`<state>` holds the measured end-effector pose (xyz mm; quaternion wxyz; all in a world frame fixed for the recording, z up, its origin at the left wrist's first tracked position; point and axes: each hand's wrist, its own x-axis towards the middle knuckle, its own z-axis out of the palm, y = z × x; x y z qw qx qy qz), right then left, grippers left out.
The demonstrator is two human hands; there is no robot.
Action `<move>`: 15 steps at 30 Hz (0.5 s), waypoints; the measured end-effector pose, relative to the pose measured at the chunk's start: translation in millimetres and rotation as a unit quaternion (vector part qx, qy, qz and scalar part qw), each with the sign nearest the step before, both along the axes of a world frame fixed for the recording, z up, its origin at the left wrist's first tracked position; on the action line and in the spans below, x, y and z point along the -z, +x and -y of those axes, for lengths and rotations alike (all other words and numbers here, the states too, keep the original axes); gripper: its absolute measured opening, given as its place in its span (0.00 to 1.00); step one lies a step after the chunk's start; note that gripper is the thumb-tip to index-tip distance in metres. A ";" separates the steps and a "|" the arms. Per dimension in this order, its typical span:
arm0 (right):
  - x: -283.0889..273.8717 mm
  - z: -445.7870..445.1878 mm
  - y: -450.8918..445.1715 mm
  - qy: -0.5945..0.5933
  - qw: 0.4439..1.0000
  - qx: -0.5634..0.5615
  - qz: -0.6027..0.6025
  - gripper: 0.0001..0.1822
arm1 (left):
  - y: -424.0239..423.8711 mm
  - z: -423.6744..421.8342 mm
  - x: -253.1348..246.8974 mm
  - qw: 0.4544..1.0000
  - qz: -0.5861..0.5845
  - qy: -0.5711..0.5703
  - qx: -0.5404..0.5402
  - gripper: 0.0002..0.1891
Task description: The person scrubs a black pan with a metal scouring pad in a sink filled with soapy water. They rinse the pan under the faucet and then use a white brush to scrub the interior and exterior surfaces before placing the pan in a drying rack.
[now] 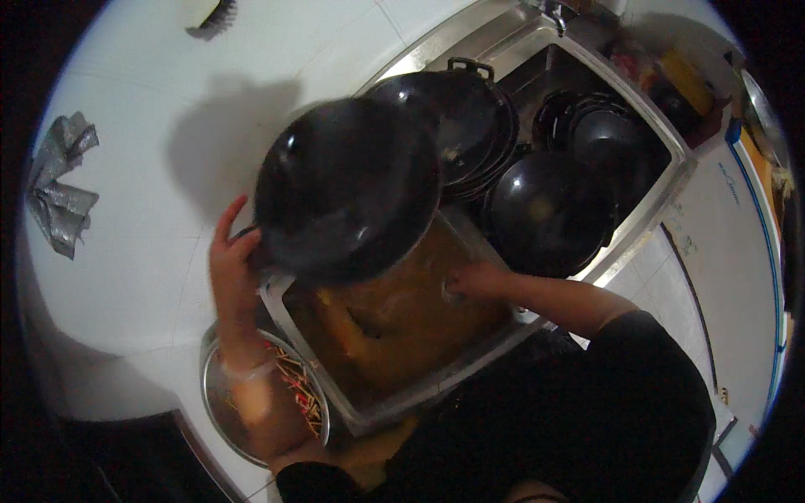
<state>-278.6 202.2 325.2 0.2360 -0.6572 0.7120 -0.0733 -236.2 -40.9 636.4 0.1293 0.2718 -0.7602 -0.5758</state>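
Note:
My left hand [239,251] grips a loop handle of a large black wok [349,188], which is held up, tilted, over the left side of a steel sink [453,377]. Brownish water [402,314] fills the near basin. At the surface of this water is my right hand [475,281], its fingertips partly under; whether they hold anything cannot be seen. Just beyond it, a black wok [547,210] lies in the far basin, beside a stack of black woks [468,126] with loop handles.
More dark pans [600,138] sit deeper in the far basin, below a faucet [558,22]. A round metal bowl [217,402] with many thin sticks and red bits stands under my left forearm. Crumpled silvery material [63,188] is on the white wall.

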 end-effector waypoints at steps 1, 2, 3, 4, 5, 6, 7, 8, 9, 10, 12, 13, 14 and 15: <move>2.8 1.5 3.7 -0.013 0.999 0.034 0.028 0.22 | -10.0 4.0 18.9 0.999 -0.032 0.030 0.006 0.28; 12.4 1.7 7.1 -0.021 0.996 0.073 0.054 0.21 | -28.3 -2.3 37.1 0.996 -0.039 0.086 -0.005 0.27; 18.7 -0.7 7.8 -0.054 0.994 0.075 0.063 0.21 | -46.4 -7.6 50.8 0.997 -0.039 0.073 -0.004 0.26; 24.1 -3.2 8.9 -0.089 0.991 0.075 0.071 0.21 | -62.1 -11.9 61.3 0.998 -0.037 0.060 -0.005 0.25; 29.3 -6.9 6.6 -0.142 0.987 0.041 0.059 0.21 | -80.4 -13.6 68.6 1.000 -0.001 -0.028 0.000 0.23; 32.3 -9.1 4.8 -0.193 0.980 0.004 0.048 0.22 | -96.5 -13.8 74.9 0.993 0.037 -0.116 0.002 0.22; 34.2 -13.0 3.0 -0.174 0.984 0.006 0.045 0.24 | -111.0 -14.3 84.0 0.977 0.074 -0.199 0.010 0.20; 35.8 -15.7 1.5 -0.155 0.987 0.007 0.042 0.25 | -118.8 -8.2 89.5 0.954 0.056 -0.294 -0.001 0.19; 37.2 -16.9 2.1 -0.138 0.989 0.004 0.043 0.27 | -121.5 2.3 93.0 0.921 0.041 -0.387 -0.015 0.17; 25.3 -17.6 1.1 -0.110 0.993 0.006 0.050 0.27 | -120.8 9.2 98.8 0.879 0.027 -0.476 -0.029 0.16; 0.5 -17.8 0.1 -0.055 0.996 0.007 0.064 0.27 | -103.4 12.4 111.6 0.906 0.066 -0.415 -0.049 0.14; 0.3 -17.7 -1.6 -0.053 0.996 0.009 0.071 0.26 | -95.3 11.2 119.8 0.919 0.083 -0.383 -0.054 0.14; 1.2 -17.3 -3.1 -0.052 0.996 0.011 0.078 0.26 | -80.7 1.9 133.3 0.922 0.079 -0.375 -0.053 0.13; 1.6 -16.9 -4.6 -0.050 0.995 0.008 0.085 0.25 | -59.2 -5.6 150.3 0.925 0.077 -0.368 -0.056 0.13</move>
